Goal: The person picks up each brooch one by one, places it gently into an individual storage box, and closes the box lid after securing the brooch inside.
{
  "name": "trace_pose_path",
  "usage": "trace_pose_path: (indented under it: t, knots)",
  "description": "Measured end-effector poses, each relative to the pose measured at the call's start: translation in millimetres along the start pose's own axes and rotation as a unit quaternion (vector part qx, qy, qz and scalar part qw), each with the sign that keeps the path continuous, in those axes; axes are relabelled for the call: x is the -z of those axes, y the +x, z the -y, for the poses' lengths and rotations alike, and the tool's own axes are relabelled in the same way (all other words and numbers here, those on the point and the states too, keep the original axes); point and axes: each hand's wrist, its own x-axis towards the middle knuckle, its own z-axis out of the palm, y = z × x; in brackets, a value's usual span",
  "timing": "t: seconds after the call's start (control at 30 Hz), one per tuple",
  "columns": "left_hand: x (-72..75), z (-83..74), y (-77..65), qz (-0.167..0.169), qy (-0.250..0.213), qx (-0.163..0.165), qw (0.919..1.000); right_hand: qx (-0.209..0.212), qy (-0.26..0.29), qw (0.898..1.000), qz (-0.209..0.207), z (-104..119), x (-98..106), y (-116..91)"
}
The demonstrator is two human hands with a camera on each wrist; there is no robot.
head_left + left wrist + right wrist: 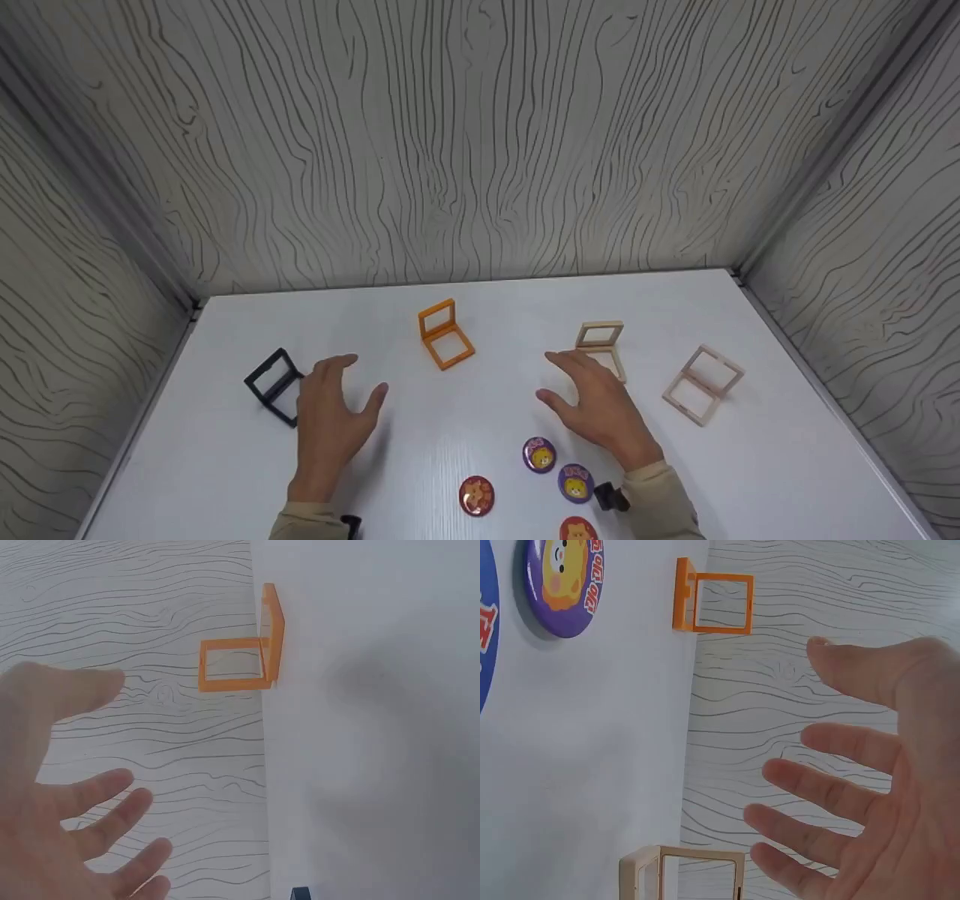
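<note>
Both hands hover over the white table with fingers spread and nothing in them. My left hand [330, 420] is beside a black hinged square frame [276, 386], hiding part of it. My right hand [600, 409] overlaps a cream hinged frame [600, 334] in the head view. Between and beyond the hands stands an orange hinged frame [448, 335], its lid raised. Nearest below the right hand lie two purple round badges with a yellow bear, one purple badge [539, 455] and another purple badge [576, 483]. A red badge [477, 496] lies between the forearms.
A pale pink hinged frame [703, 385] lies unfolded at the right. Another red badge [578, 529] is cut off at the bottom edge of the head view. Wood-grain panels [465, 150] wall the table [510, 307] at the back and both sides.
</note>
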Motion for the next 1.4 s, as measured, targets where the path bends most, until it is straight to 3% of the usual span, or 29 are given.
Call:
trace_pose_path:
  t: [0.17,0.33,0.5,0.67,0.83,0.9,1.0,1.13,1.23,1.4]
  knots:
    - [13.8,17.0,-9.9,-0.046,-0.041,0.072,0.9955,0.037,0.052,0.997,0.053,11,-11,-2]
    - [21.3,29.9,-16.4,-0.077,-0.084,0.17,0.9788,0.072,0.102,0.986,0.112,24,-26,-1]
    - [17.9,44.1,-13.8,-0.077,-0.137,0.199,0.9673,0.083,0.122,0.979,0.14,31,-35,-2]
    - [19.6,68.0,-9.0,-0.018,-0.145,0.251,0.9569,0.077,0.118,0.973,0.181,39,-47,-9]
    - [34.7,94.1,-2.5,0.098,-0.125,0.303,0.9398,0.081,0.108,0.967,0.216,57,-63,-16]
    - [39.7,102.1,-0.3,0.135,-0.114,0.31,0.934,0.087,0.105,0.965,0.223,63,-68,-18]
    - [43.6,109.2,2.9,0.159,-0.099,0.3,0.9354,0.101,0.1,0.965,0.222,68,-73,-24]
    - [45.8,115.5,9.4,0.158,-0.078,0.265,0.9481,0.12,0.081,0.966,0.216,69,-74,-29]
    - [46.9,121.6,16.9,0.155,-0.06,0.241,0.9562,0.112,0.066,0.966,0.222,72,-74,-31]
    - [51.5,131.4,22.5,0.16,-0.036,0.225,0.9606,0.076,0.078,0.962,0.251,77,-76,-34]
